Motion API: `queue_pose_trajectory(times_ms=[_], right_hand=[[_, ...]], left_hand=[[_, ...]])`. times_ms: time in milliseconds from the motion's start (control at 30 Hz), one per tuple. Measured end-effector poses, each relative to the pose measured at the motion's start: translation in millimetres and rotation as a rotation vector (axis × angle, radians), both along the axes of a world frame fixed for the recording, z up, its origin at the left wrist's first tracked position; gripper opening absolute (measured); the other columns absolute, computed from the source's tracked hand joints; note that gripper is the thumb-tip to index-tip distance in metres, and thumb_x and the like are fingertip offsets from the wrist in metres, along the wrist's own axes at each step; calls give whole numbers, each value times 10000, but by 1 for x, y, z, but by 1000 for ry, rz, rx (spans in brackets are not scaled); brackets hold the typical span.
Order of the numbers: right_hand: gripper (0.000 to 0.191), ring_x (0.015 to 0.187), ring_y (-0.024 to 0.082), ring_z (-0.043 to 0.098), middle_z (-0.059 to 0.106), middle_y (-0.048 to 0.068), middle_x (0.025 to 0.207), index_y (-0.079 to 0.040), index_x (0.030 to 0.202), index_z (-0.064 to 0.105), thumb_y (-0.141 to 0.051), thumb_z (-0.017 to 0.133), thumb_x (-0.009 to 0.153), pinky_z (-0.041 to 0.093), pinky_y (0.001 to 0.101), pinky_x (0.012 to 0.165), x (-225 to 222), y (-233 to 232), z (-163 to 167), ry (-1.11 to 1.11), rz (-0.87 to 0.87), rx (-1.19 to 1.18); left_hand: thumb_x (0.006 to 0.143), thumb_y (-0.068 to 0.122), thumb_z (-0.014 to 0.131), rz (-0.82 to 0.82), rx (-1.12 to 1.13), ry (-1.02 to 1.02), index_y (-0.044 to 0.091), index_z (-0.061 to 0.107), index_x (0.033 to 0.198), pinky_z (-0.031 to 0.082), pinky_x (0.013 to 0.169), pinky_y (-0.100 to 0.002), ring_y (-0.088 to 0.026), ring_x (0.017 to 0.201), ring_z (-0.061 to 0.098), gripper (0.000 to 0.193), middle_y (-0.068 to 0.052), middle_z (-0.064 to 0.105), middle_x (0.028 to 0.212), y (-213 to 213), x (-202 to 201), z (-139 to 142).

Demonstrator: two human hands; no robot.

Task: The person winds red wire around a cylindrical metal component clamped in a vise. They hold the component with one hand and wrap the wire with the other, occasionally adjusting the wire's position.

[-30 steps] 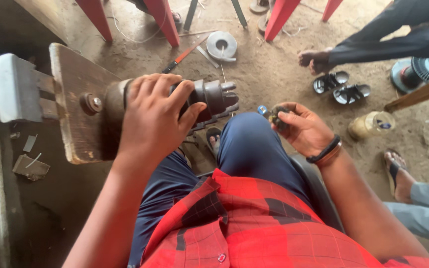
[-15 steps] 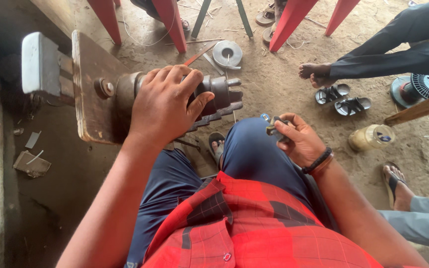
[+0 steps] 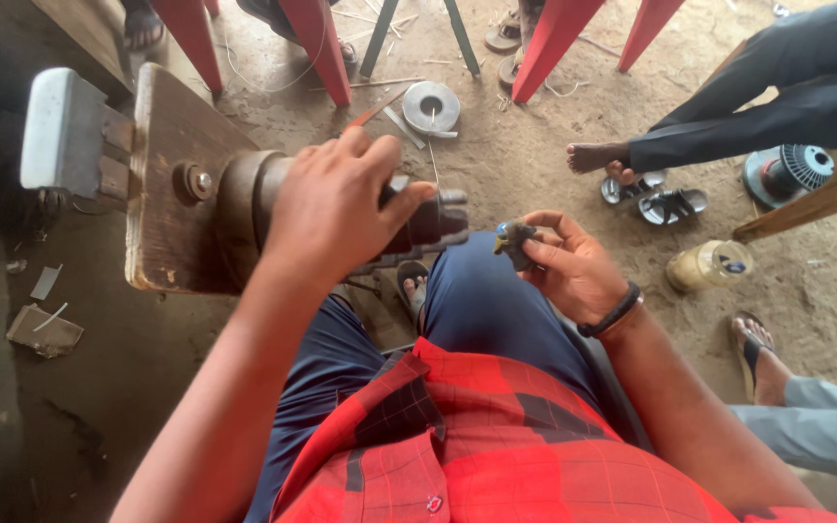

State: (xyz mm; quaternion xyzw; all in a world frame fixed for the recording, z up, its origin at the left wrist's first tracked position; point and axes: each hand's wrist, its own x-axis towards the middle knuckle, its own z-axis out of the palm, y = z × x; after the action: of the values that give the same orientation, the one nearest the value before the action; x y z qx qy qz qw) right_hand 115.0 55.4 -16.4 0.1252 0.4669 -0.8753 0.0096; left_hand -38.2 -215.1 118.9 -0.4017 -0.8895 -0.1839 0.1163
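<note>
Resting on top of a dark metal chuck (image 3: 428, 225), the left hand (image 3: 336, 208) is spread over it, fingers curled loosely around the cylinder; whether it is gripped tightly cannot be told. The chuck is joined to a rusty drum (image 3: 244, 199), which is bolted to a wooden board (image 3: 162, 160); a grey block (image 3: 62, 131) is fixed to the board's far side. The right hand (image 3: 569, 266) is held just beside the chuck, above the right knee, and a small dark part (image 3: 513, 240) with a blue tip is pinched between its thumb and fingers. A black band (image 3: 614, 312) is worn on that wrist. Blue trousers and a red checked shirt (image 3: 496, 446) are seen below both hands.

Farther out, on the dirt floor (image 3: 535, 165), a metal disc (image 3: 432, 105) lies near red legs (image 3: 317, 44) of furniture. A bare foot (image 3: 598, 155) of another person is set beside a pair of sandals (image 3: 656, 199). A yellowish jar (image 3: 709, 266) lies on its side near them, and a round blue-grey motor part (image 3: 787, 172) rests against a wooden plank (image 3: 811, 203). Scraps of card (image 3: 43, 329) lie on the floor at the left.
</note>
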Motion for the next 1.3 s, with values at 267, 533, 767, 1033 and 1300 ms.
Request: queue_pose_trajectory(times_ms=[267, 533, 767, 1033, 1300], right_hand=[[456, 1051, 154, 673, 687, 115, 1163, -31, 1399, 545, 93, 640, 972, 569, 320, 915, -20, -42, 70, 345, -20, 388], [359, 1024, 158, 687, 717, 132, 1166, -75, 1348, 554, 20, 605, 1006, 567, 324, 876, -9, -138, 117, 300, 54, 85], [203, 874, 136, 660, 734, 109, 1050, -88, 1247, 630, -27, 620, 1054, 502, 277, 700, -7, -138, 148, 283, 80, 111], [317, 793, 144, 636, 711, 105, 1014, 13, 1308, 652, 20, 535, 1014, 525, 280, 687, 16, -188, 158, 308, 113, 51], [399, 948, 54, 632, 680, 42, 1122, -1, 1344, 578, -24, 645, 952, 539, 221, 810, 36, -242, 180, 411, 118, 613]], left_hand=[[884, 545, 716, -91, 71, -184, 106, 641, 938, 501, 807, -469, -318, 939, 674, 448, -70, 702, 920, -14, 2, 22], [763, 521, 798, -171, 255, -354, 171, 655, 1195, 543, 761, -426, -274, 965, 727, 575, -14, 779, 987, -90, 50, 60], [862, 326, 730, -188, 319, -498, 196, 703, 1114, 565, 773, -375, -217, 956, 763, 285, 4, 799, 996, -98, 50, 91], [910, 314, 704, -118, 354, -482, 144, 707, 1043, 535, 731, -400, -271, 902, 739, 216, -57, 777, 958, -151, 65, 89], [939, 326, 664, -108, 344, -487, 132, 699, 1044, 528, 748, -416, -303, 923, 717, 223, -85, 757, 954, -195, 86, 99]])
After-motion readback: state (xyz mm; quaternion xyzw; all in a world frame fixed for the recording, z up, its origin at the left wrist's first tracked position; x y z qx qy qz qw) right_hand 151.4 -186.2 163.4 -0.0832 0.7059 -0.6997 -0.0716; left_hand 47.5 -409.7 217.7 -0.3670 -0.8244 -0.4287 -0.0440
